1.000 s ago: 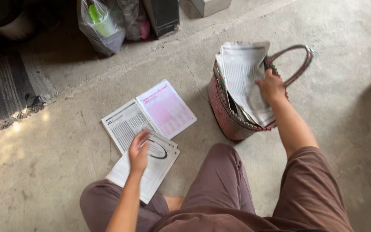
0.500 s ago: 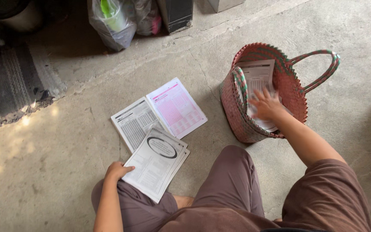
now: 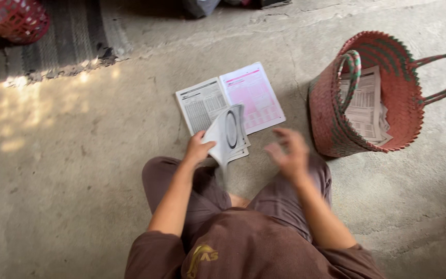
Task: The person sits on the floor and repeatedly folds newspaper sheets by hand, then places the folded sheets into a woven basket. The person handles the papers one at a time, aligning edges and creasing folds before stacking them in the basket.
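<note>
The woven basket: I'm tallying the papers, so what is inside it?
Inside the pink woven basket, a stack of printed papers leans against its far wall. Only the top sheets show; the near wall hides the bottom and how many lie underneath.

**Brown on brown, head to toe**

Short-sleeved brown tee, small yellowish emblem printed on the chest. Loose trousers in a matching dusty brown-mauve, bit wrinkly. Bare forearms, left hand (image 3: 198, 149) and right hand (image 3: 288, 153) both ungloved. No watch or rings visible.
</note>
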